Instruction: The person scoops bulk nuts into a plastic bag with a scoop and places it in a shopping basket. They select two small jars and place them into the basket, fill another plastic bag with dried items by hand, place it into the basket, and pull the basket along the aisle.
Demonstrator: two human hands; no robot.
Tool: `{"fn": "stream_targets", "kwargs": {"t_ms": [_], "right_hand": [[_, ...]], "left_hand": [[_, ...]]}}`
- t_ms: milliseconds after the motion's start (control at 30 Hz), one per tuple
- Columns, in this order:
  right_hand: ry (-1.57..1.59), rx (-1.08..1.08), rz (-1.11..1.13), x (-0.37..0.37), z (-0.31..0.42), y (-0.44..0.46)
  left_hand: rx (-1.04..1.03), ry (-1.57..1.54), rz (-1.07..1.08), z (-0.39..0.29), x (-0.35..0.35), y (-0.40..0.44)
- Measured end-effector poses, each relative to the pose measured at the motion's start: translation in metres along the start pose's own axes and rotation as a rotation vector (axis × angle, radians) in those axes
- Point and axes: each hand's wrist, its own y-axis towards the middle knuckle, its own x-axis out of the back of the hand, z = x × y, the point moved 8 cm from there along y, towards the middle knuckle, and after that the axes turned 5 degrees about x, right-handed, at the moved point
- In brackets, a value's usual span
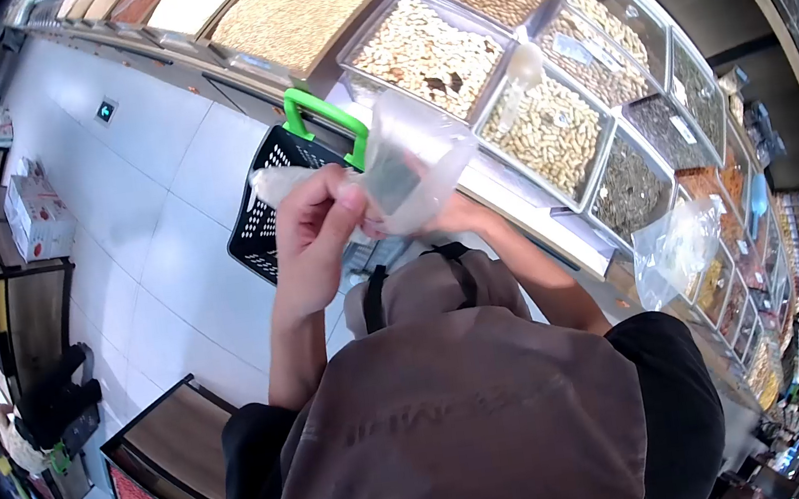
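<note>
My left hand (319, 228) is closed, thumb and fingers pinching the gathered edge of a clear plastic bag (408, 162). The bag puffs out to the right and looks empty. My right hand (451, 217) is partly covered by the bag; its fingertips meet the bag close to my left fingers. Beneath both hands stands a black shopping basket (261, 232) with a green handle (327, 118). A whitish bundle (278, 185) shows at the basket, partly behind my left hand.
Ahead and to the right, bins hold peanuts in shells (546, 134), pale nuts (424, 49) and tan grain (293, 11). A white scoop (525, 66) rests over the peanuts. Another clear bag (679, 248) lies on the bins at right. White floor tiles (152, 247) stretch left, beside a carton (39, 216).
</note>
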Motion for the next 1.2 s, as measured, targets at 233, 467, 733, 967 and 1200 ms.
{"fn": "stream_targets", "kwargs": {"t_ms": [233, 467, 733, 967, 1200], "right_hand": [[-0.316, 0.208, -0.329, 0.07, 0.061, -0.018], [-0.284, 0.116, -0.605, 0.143, 0.069, -0.101], [-0.289, -0.01, -0.716, 0.179, 0.07, -0.148], [-0.268, -0.181, -0.52, 0.192, 0.076, -0.117], [0.332, -0.374, -0.617, 0.22, 0.059, -0.044]], "left_hand": [[0.119, 0.081, 0.186, 0.052, -0.151, 0.03], [-0.061, 0.398, 0.583, 0.077, -0.255, 0.052], [-0.037, 0.777, 0.55, 0.118, -0.195, 0.152], [1.0, 0.156, 0.969, 0.274, -0.134, 0.116], [1.319, -0.725, 0.54, 0.308, -0.093, 0.1]]}}
